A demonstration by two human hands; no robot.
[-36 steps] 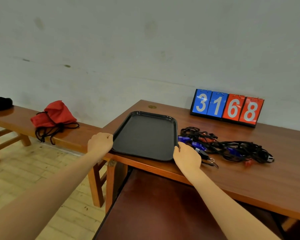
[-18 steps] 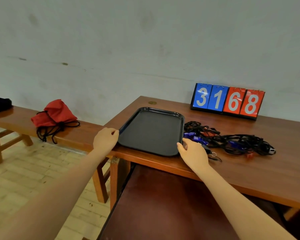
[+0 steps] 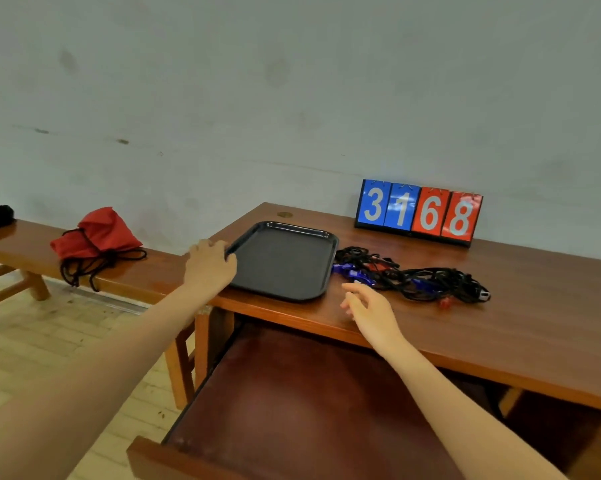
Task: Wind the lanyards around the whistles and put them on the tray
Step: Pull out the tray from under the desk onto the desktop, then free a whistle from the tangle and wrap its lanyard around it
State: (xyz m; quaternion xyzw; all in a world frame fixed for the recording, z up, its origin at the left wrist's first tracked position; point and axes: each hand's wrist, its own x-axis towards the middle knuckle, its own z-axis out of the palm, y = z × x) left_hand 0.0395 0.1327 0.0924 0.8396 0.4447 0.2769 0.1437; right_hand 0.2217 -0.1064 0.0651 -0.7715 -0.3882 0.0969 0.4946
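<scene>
The left hand (image 3: 210, 263) curls its fingers (image 3: 230, 260) over the empty tray's (image 3: 332, 265) near-left rim, seemingly steadying it, while the right hand (image 3: 370, 306), fingers loosely spread, reaches toward the tangled whistles and lanyards (image 3: 410, 277) beside it on the bench (image 3: 534, 306).

Tray (image 3: 281, 261) left — whistles (image 3: 410, 278) just right.

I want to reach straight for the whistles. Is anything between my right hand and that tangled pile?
Nothing visible. The right hand hovers open over bare brown wooden table, and the tangled pile of black lanyards with blue and red whistles lies just beyond its fingertips.
</scene>
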